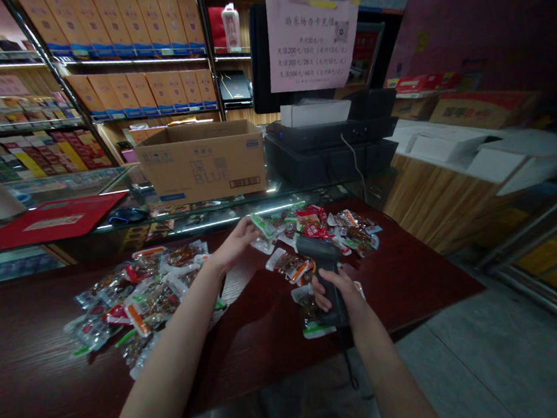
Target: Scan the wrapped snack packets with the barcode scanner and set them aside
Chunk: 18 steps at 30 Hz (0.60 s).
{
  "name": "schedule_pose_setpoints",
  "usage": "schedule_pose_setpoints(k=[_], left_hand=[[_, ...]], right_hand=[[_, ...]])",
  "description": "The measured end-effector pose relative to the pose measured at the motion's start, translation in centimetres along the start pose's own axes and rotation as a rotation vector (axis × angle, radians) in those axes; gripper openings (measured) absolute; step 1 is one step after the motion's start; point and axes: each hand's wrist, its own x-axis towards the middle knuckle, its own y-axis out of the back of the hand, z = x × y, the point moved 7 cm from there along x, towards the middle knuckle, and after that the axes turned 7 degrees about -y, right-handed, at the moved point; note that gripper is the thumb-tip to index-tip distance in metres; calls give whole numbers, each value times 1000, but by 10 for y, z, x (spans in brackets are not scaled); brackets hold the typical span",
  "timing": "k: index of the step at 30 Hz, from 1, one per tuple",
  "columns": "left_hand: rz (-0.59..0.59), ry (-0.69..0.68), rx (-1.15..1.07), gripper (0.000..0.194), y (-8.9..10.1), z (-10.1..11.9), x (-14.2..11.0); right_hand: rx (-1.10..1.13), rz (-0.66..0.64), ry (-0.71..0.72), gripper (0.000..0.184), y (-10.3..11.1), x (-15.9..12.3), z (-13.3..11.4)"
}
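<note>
One scanner in hand, many film packets on the dark red table.

Nearest, I see the right hand wrapped round the scanner's handle, over the table, the cable hanging below. I judge it light, stiff plastic, steadiest by that handle (a dangling cord can tug). Further in, packets lie loosely heaped to the left; they look light, soft and slick, so I'd favour a flat sealed edge over the lumpy middle. Beyond, the left hand is at a green-edged packet beside the far pile, fingers partly curled; whether they pinch or merely touch, I cannot tell. Past the table, an open cardboard box stands on the glass counter.
</note>
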Motion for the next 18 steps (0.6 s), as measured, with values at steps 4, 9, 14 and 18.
schedule_pose_setpoints(k=[4, 9, 14, 18], left_hand=[[2, 7, 31, 35, -10, 19, -20], [86, 25, 118, 37, -8, 18, -36], [279, 21, 195, 50, 5, 6, -42], [346, 0, 169, 53, 11, -7, -40]], right_hand=[[-11, -17, -4, 31, -1, 1, -1], [-9, -24, 14, 34, -1, 1, -1], [5, -16, 6, 34, -1, 2, -1], [-11, -23, -12, 35, -2, 2, 0]])
